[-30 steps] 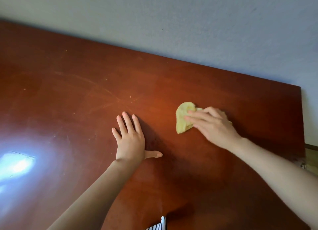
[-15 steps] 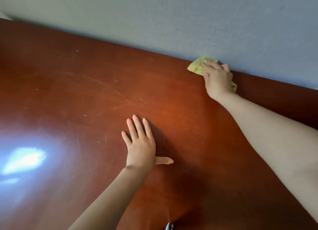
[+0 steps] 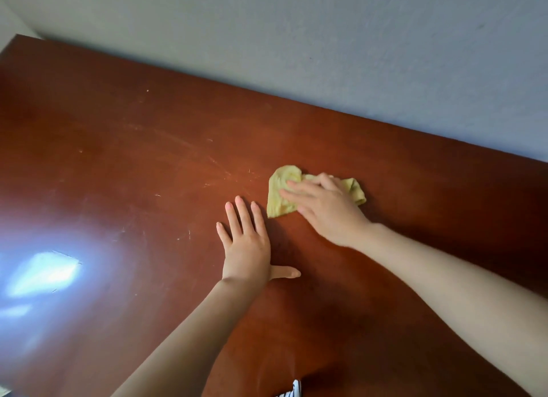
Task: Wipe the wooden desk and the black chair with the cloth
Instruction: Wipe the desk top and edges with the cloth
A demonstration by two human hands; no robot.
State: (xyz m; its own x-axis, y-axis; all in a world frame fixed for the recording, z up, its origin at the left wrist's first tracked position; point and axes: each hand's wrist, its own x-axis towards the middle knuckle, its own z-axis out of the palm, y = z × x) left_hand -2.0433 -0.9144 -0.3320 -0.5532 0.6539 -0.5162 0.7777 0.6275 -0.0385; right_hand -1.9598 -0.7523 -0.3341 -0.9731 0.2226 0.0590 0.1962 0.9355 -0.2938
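Desk [image 3: 118, 189]: reddish wood, scratched, set against wall [image 3: 355, 40].
Cloth [image 3: 275, 206]: yellow, crumpled, pressed by right hand [image 3: 329, 209], fingers extended.
Left hand [image 3: 246, 248]: laid flat, fingers spread.

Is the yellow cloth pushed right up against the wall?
No, the yellow cloth lies under the right hand, with a strip of bare wooden desk between it and the wall.

A pale grey wall [image 3: 326, 40] rises behind, and a striped scrap [image 3: 292, 392], perhaps clothing, shows at the bottom edge.
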